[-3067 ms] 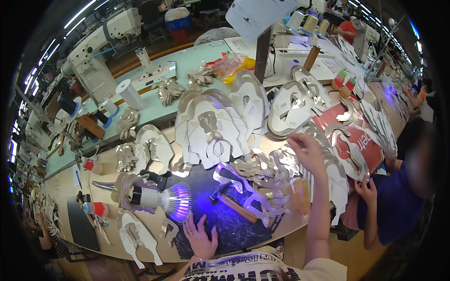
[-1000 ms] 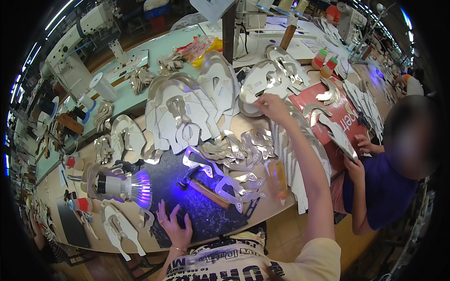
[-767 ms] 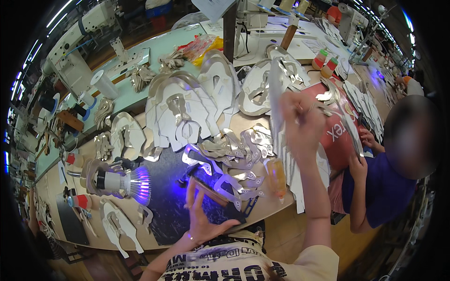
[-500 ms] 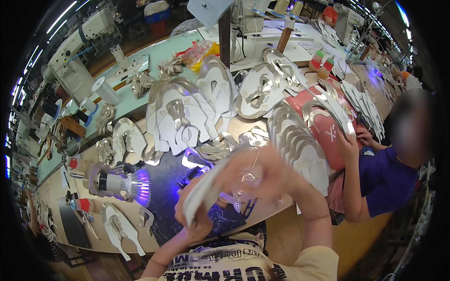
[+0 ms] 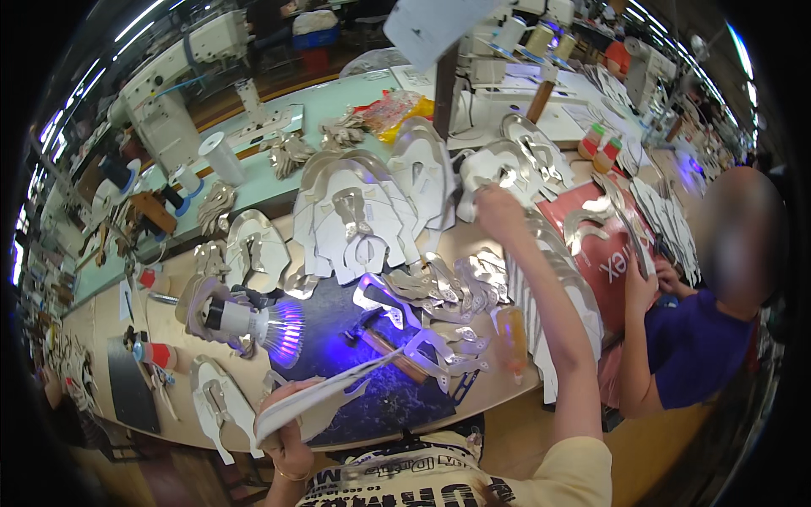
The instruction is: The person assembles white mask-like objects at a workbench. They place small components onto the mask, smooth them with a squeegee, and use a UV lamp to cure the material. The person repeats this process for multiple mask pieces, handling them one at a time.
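Note:
My left hand (image 5: 291,444), low and close to me, is closed on the edge of a thin white shoe-upper piece (image 5: 334,389). The piece is tilted nearly edge-on above the dark work mat (image 5: 329,431). My right arm stretches forward. At its end, my right hand (image 5: 500,213) is at a pile of white and silver upper pieces (image 5: 481,169) on the far side of the table. Its fingertips are blurred and partly hidden, so I cannot tell whether they grip anything. Under the white piece lies a hammer (image 5: 389,345) with a wooden handle.
A lamp (image 5: 279,328) gives violet light left of the mat. Small silver strips (image 5: 439,291) and an amber bottle (image 5: 509,334) lie right of it. Stacked uppers (image 5: 346,228) stand behind. A co-worker's hand (image 5: 644,291) is at the red sheet (image 5: 591,228) on the right.
My hands were together over the mat, around the white piece. Now my left hand has drawn it down and left, while my right hand has gone forward to the pile. The view has shifted slightly.

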